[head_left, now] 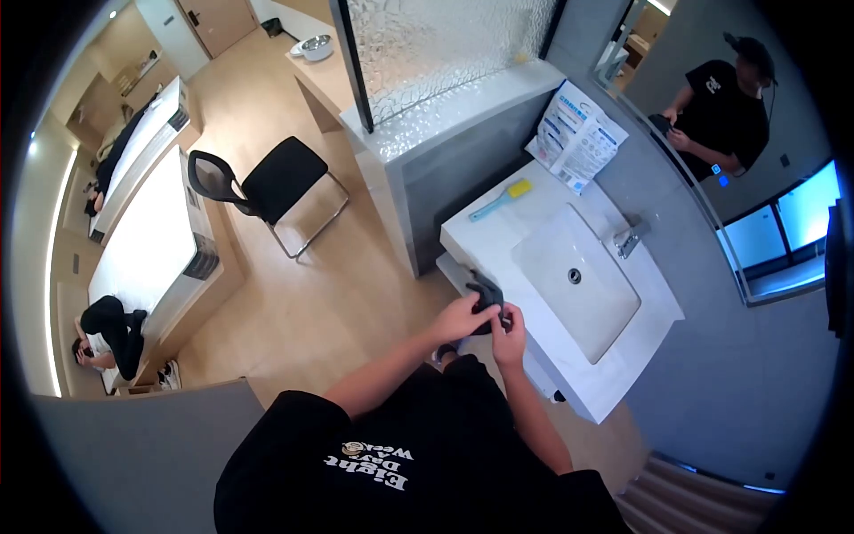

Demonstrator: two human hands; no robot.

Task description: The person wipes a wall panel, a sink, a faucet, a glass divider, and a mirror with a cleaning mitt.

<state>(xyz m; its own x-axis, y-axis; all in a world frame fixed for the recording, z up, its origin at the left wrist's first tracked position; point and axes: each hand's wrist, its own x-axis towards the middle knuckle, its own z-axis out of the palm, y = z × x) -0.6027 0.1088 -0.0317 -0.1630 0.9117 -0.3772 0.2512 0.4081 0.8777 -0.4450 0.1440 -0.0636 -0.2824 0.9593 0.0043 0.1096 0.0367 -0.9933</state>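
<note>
Both my hands meet in front of my body, at the near left edge of the white washbasin counter [487,233]. Between them is a small dark cloth-like item [486,301]; its exact kind is hard to tell. My left hand [461,318] has its fingers closed on it from the left side. My right hand [509,334] pinches it from the right. A brush with a yellow head and light blue handle [498,201] lies on the counter. Beside it a white and blue printed bag [578,138] leans on the wall. The sink [569,311] has a metal tap [630,238].
A mirror [658,160] on the right wall reflects a person in black. A black chair [285,178] stands on the wooden floor. Two beds [147,254] are at the left, with people lying on them. A textured glass partition [445,53] rises behind the counter.
</note>
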